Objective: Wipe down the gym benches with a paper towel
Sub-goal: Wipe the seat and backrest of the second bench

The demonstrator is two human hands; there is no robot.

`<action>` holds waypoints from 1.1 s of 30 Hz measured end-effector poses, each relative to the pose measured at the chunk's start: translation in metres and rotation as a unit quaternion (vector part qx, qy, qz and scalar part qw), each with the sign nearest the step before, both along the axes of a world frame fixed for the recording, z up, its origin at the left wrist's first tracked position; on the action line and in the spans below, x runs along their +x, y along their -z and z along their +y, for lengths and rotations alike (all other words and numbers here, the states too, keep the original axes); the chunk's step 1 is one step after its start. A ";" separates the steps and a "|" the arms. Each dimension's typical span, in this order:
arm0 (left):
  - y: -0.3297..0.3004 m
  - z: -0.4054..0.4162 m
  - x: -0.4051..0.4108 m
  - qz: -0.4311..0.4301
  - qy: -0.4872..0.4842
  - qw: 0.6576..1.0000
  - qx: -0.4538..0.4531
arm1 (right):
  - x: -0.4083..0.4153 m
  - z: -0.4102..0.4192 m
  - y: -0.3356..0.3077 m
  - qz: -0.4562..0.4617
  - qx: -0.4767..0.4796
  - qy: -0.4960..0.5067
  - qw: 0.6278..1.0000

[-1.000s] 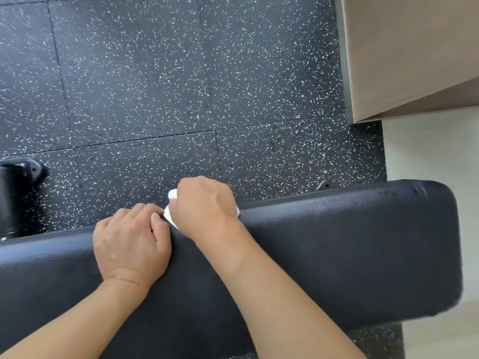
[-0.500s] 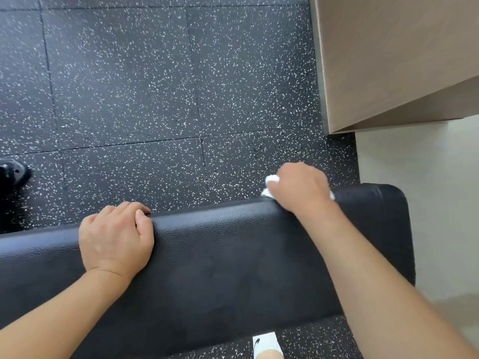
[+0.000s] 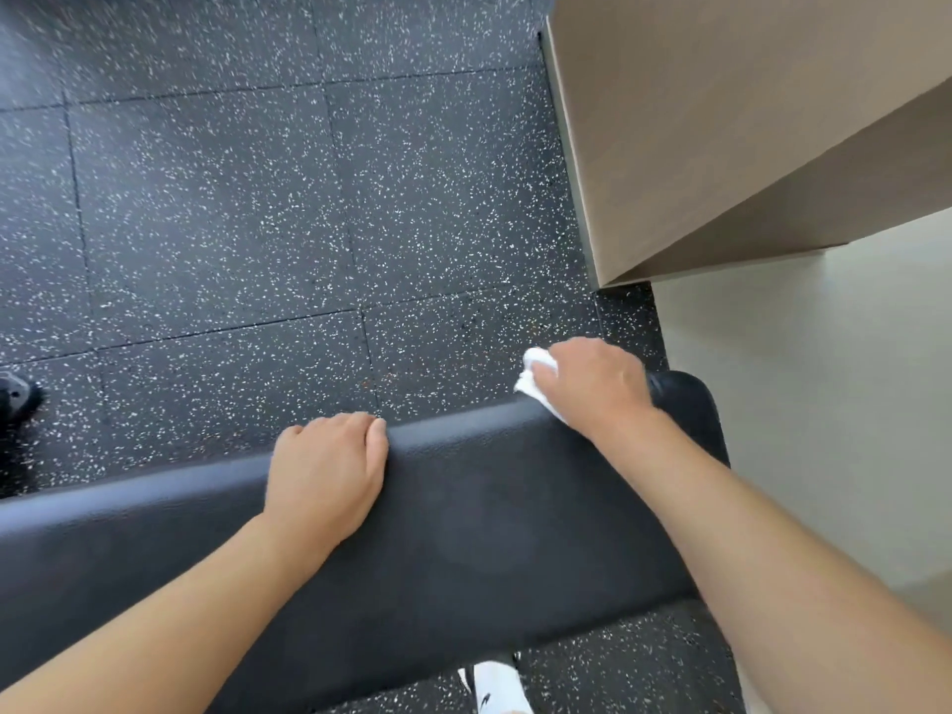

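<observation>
A black padded gym bench (image 3: 489, 533) runs across the lower half of the view, its right end near the wall. My right hand (image 3: 592, 386) grips a crumpled white paper towel (image 3: 536, 376) and holds it against the far edge of the pad, close to the right end. Only the towel's left part shows past my fingers. My left hand (image 3: 327, 471) rests on the far edge near the middle of the pad, with its fingers curled over the rim.
Black speckled rubber floor tiles (image 3: 288, 224) lie beyond the bench. A beige cabinet (image 3: 721, 121) stands at the upper right, next to a pale wall (image 3: 824, 404). A black machine foot (image 3: 15, 399) sits at the left edge. A white shoe (image 3: 497, 687) shows below the bench.
My right hand has slid the paper towel rightwards along the far edge, from beside my left hand to the bench's right end. My left hand has kept its hold on the edge.
</observation>
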State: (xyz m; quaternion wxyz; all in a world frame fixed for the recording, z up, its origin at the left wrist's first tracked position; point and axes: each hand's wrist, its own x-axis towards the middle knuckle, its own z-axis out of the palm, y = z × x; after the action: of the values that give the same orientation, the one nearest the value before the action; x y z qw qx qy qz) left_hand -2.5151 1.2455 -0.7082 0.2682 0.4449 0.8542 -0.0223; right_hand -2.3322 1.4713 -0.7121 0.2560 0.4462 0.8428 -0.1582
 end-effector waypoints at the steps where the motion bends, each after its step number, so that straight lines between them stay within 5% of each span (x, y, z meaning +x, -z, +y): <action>1: 0.003 0.016 0.015 -0.001 0.020 1.000 -0.002 | 0.021 0.017 -0.003 -0.016 0.016 0.001 1.000; 3: 0.011 0.049 0.041 -0.010 0.050 0.999 -0.011 | 0.055 0.039 -0.008 -0.020 0.064 0.017 0.998; 7: 0.023 0.095 0.079 -0.053 0.037 0.998 -0.016 | 0.063 0.020 -0.009 0.115 0.178 0.053 0.976; 12: 0.029 0.101 0.093 0.008 -0.003 1.000 0.010 | 0.007 -0.053 0.000 0.198 0.157 -0.015 0.967; 17: 0.028 0.100 0.101 0.029 -0.040 0.997 0.059 | 0.055 -0.018 0.002 0.265 0.190 -0.040 0.945; 21: 0.027 0.099 0.103 0.038 -0.038 0.997 0.058 | 0.137 0.041 0.007 0.221 0.225 0.135 0.939; 25: 0.030 0.098 0.103 0.045 -0.042 0.997 0.052 | 0.170 0.039 0.017 0.241 0.146 0.277 0.919; 33: 0.031 0.100 0.105 0.069 -0.052 0.995 0.057 | 0.104 0.029 0.019 0.258 0.195 0.087 0.942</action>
State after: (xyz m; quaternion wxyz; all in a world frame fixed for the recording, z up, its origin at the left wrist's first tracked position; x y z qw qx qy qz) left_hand -2.4100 1.3451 -0.7392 0.1839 0.4120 0.8924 0.0095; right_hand -2.2287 1.5000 -0.7312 -0.0767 0.5032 0.8520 -0.1223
